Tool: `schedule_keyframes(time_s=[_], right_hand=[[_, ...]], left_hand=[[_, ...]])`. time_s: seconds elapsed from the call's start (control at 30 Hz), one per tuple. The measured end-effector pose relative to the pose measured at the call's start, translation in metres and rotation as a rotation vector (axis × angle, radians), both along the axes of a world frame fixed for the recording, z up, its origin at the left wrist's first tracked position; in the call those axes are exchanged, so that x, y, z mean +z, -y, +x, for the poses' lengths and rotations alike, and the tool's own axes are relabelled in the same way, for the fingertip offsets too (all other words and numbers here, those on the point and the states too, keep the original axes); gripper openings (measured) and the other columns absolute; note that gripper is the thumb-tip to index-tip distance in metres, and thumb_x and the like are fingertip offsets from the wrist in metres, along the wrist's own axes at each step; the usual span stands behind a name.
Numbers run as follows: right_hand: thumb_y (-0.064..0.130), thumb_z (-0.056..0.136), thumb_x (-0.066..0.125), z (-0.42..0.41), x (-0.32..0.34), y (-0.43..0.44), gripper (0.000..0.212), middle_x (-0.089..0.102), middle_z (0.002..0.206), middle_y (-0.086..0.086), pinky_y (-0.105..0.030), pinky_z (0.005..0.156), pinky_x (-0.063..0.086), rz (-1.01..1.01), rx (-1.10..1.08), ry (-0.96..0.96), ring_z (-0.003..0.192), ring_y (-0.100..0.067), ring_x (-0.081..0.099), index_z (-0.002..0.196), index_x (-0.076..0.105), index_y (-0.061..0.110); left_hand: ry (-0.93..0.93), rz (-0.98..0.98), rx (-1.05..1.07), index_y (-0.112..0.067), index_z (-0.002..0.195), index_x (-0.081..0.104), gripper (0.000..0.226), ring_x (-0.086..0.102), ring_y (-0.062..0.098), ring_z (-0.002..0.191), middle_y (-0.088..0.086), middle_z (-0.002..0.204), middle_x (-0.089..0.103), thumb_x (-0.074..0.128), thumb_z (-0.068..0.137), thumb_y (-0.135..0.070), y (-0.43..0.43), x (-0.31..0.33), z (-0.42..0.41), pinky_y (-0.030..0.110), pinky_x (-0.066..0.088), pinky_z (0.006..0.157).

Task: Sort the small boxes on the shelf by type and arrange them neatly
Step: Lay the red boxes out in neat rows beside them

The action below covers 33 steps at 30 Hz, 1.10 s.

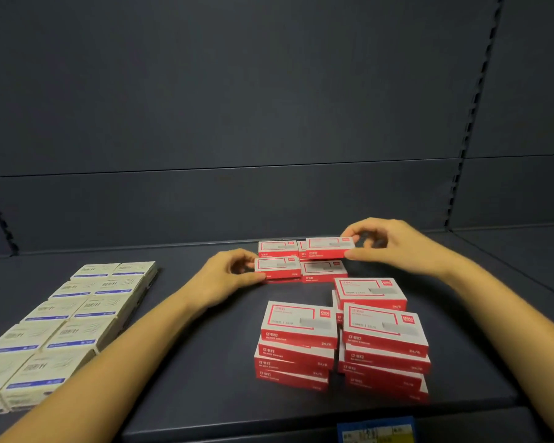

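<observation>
Forward, right hand (394, 247) (curled) on box (330, 247)

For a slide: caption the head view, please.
Left hand pinches a red box, right hand a second red box; white boxes sit left on the shelf.

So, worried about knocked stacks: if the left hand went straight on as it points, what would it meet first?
The left hand pinches a red box; carried on rightward, that would probably bump the neighbouring red box beside it, though depth is unclear.
</observation>
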State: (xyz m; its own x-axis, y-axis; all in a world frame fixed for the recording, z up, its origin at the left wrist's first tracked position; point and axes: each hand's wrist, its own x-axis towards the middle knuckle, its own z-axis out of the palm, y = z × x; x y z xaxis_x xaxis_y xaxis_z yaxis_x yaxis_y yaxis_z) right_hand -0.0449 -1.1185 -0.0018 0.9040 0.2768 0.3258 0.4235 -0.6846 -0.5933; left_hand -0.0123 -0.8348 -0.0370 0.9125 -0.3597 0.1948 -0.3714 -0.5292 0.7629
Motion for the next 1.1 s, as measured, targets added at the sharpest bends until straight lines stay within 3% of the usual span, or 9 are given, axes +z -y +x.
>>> schedule_keyframes(time_s=[0.13,0.3,0.5,0.57,0.7,0.77,0.83,0.93,1.1], right_hand=[[0.034,0.079,0.067,0.008,-0.016,0.005,0.027,0.059,0.102,0.017,-0.019,0.068,0.052,-0.025,-0.039,-0.042,0.064,0.002,0.059,0.105,0.061,0.027],[0.033,0.081,0.065,0.015,-0.022,0.006,0.025,0.058,0.101,0.019,-0.014,0.065,0.053,-0.053,-0.012,-0.071,0.066,0.007,0.061,0.105,0.059,0.03],[0.029,0.079,0.069,0.018,-0.03,-0.002,0.026,0.061,0.077,0.026,-0.004,0.053,0.046,0.013,-0.033,-0.044,0.06,0.006,0.061,0.099,0.056,0.037],[0.029,0.079,0.069,0.017,-0.031,-0.002,0.024,0.061,0.069,0.028,-0.005,0.051,0.045,0.029,-0.045,-0.054,0.061,0.004,0.063,0.099,0.057,0.036],[0.032,0.084,0.062,0.008,-0.021,-0.002,0.019,0.06,0.099,0.022,-0.009,0.068,0.047,0.091,-0.098,0.026,0.085,0.0,0.061,0.103,0.06,0.033],[0.029,0.087,0.056,-0.006,-0.008,-0.001,0.016,0.064,0.103,0.018,-0.005,0.074,0.045,0.286,-0.07,0.066,0.085,0.008,0.06,0.102,0.063,0.032],[0.038,0.084,0.052,-0.026,0.005,0.004,0.021,0.069,0.101,0.017,-0.003,0.075,0.045,0.353,0.005,0.079,0.084,0.012,0.06,0.1,0.065,0.035],[0.047,0.074,0.058,-0.057,0.012,0.015,0.032,0.068,0.108,0.016,-0.008,0.085,0.045,0.21,0.123,0.017,0.099,0.006,0.061,0.103,0.067,0.038],[0.048,0.065,0.067,-0.077,0.007,0.024,0.041,0.062,0.114,0.017,-0.016,0.087,0.048,-0.029,0.138,-0.058,0.107,-0.004,0.058,0.105,0.063,0.045]], left_hand=[[0.018,-0.013,0.03,-0.018,0.107,0.065,0.028,0.065,0.011,0.096,-0.005,0.102,0.07,0.069,0.08,-0.022,-0.002,-0.006,0.004,0.022,0.049,0.087],[0.027,-0.029,0.074,-0.022,0.102,0.066,0.028,0.064,0.013,0.095,-0.009,0.097,0.07,0.074,0.075,-0.025,0.001,-0.008,0.008,0.025,0.05,0.088],[0.056,-0.036,0.099,-0.024,0.102,0.067,0.029,0.064,0.019,0.096,-0.005,0.098,0.071,0.075,0.074,-0.025,0.002,-0.008,0.008,0.033,0.05,0.091],[0.065,-0.01,0.105,-0.023,0.108,0.065,0.035,0.062,0.018,0.095,-0.004,0.104,0.069,0.074,0.075,-0.027,0.004,-0.007,0.006,0.031,0.05,0.088],[0.236,-0.101,0.239,-0.018,0.119,0.057,0.047,0.056,0.006,0.089,-0.005,0.112,0.056,0.07,0.077,-0.034,0.009,0.009,-0.009,0.012,0.042,0.076],[0.259,-0.258,0.135,-0.024,0.112,0.06,0.042,0.058,0.001,0.089,-0.008,0.109,0.061,0.068,0.075,-0.042,0.005,0.026,-0.025,0.006,0.045,0.077],[0.198,-0.21,-0.128,-0.03,0.105,0.064,0.04,0.061,0.003,0.093,-0.009,0.102,0.067,0.07,0.071,-0.051,-0.006,0.041,-0.045,0.011,0.047,0.082],[0.155,0.08,-0.382,-0.033,0.104,0.065,0.043,0.061,0.01,0.096,-0.01,0.103,0.065,0.07,0.066,-0.051,-0.017,0.044,-0.069,0.017,0.047,0.085],[0.174,0.178,-0.403,-0.033,0.102,0.065,0.041,0.058,0.012,0.098,-0.011,0.101,0.064,0.076,0.065,-0.046,-0.019,0.036,-0.08,0.02,0.045,0.085]])
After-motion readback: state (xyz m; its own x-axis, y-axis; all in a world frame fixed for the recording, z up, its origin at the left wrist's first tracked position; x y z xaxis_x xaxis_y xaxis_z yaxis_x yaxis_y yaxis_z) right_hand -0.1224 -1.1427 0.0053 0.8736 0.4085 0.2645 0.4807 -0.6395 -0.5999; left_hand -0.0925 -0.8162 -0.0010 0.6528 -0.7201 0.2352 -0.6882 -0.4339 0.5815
